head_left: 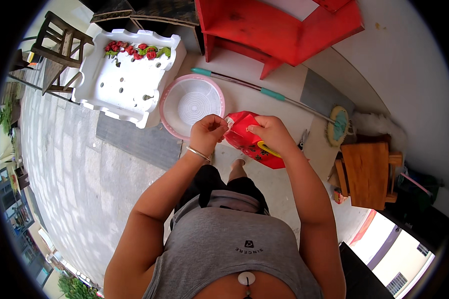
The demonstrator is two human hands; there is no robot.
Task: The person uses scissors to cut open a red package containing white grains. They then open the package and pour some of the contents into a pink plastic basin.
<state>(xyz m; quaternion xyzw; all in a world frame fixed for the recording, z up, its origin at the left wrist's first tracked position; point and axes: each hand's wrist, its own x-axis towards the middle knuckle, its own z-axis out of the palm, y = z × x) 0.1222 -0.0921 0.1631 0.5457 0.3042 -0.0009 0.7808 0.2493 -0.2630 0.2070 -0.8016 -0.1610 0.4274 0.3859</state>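
Note:
A red bag [255, 148] with dark printed marks and a yellow handle [268, 148] hangs between my hands, in front of my legs. My right hand [273, 132] is closed on the bag's upper edge, thumb and fingers pressed together. My left hand [208, 134], with a bracelet at the wrist, is closed in a pinch at the bag's left corner, beside a small whitish bit. Whether its fingertips hold the bag or that bit, I cannot make out. Just beyond the left hand is a white plastic colander [193, 102] with a pink rim.
A white foam box [129, 82] with red and green peppers [137, 51] stands at the far left, near a wooden chair [62, 52]. Beyond are a red wooden bench [264, 35] and a mop [272, 93] on the floor. A wooden stool [366, 174] stands at right.

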